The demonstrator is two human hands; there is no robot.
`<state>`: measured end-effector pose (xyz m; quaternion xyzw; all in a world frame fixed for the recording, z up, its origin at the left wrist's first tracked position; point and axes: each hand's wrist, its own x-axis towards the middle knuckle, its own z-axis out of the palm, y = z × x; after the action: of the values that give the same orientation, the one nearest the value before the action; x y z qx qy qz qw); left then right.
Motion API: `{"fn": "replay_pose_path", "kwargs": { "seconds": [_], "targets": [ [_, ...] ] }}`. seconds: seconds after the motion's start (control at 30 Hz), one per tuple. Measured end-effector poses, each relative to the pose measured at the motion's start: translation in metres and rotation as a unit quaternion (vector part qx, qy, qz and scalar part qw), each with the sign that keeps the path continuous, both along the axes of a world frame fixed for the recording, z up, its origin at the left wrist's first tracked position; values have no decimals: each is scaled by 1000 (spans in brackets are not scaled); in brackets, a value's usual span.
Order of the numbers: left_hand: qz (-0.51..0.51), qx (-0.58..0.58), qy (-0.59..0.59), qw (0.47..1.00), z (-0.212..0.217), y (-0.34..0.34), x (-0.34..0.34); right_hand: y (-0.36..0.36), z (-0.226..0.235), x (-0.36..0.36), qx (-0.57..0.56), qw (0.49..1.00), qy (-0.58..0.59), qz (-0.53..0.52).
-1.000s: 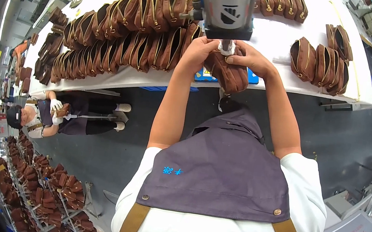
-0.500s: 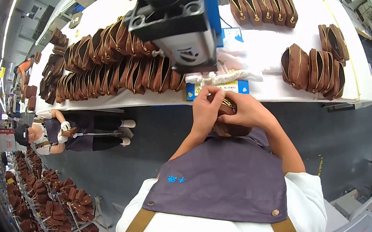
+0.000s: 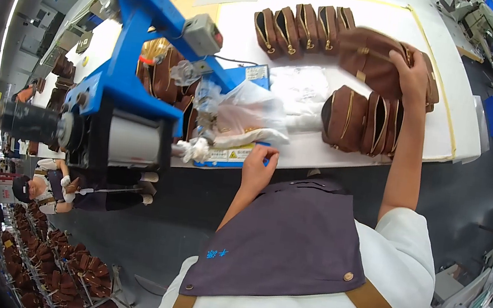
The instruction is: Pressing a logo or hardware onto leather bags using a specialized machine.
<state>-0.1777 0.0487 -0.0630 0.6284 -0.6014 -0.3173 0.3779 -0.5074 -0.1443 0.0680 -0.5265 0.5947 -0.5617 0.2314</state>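
My right hand (image 3: 412, 75) reaches out at the right and grips a brown zip pouch (image 3: 363, 62) by its right end. This pouch is blurred by motion. It hangs over the white table, above a group of standing brown pouches (image 3: 374, 126). My left hand (image 3: 259, 167) is at the table's front edge with its fingers curled in; whether something small is in them is hidden. Beside it lies a clear plastic bag (image 3: 252, 114) on the base of a blue machine (image 3: 125, 85). The machine has a black and silver cylinder unit.
A row of open brown pouches (image 3: 303, 30) stands farther back on the white table (image 3: 366, 4). More pouches (image 3: 166, 78) show partly behind the machine. At the left, a person with white gloves (image 3: 69, 187) holds a small brown item near racks of brown pouches (image 3: 58, 260).
My hands were together on a brown pouch at the front edge; now they are apart. The right has carried a pouch far to the right. The view has shifted, with the machine now farther left.
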Motion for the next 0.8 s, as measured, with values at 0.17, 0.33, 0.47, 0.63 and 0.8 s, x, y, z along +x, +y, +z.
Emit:
{"fn": "replay_pose_path", "kwargs": {
  "seconds": [0.17,0.33,0.47,0.63,0.8],
  "targets": [
    [-13,44,-17,999,-20,5,-32,-134,-77,-19,-85,978,49,-183],
    [43,120,2,992,-31,16,-47,-198,-175,-16,37,986,146,-75],
    [87,141,-12,986,-44,17,-53,-208,-212,-40,155,963,221,25],
    [46,135,-7,990,-38,-12,-72,-153,-137,-66,-15,900,421,-113],
    [-67,92,1,994,-40,-35,-87,-97,-133,-143,255,833,425,-246]
  ]
}}
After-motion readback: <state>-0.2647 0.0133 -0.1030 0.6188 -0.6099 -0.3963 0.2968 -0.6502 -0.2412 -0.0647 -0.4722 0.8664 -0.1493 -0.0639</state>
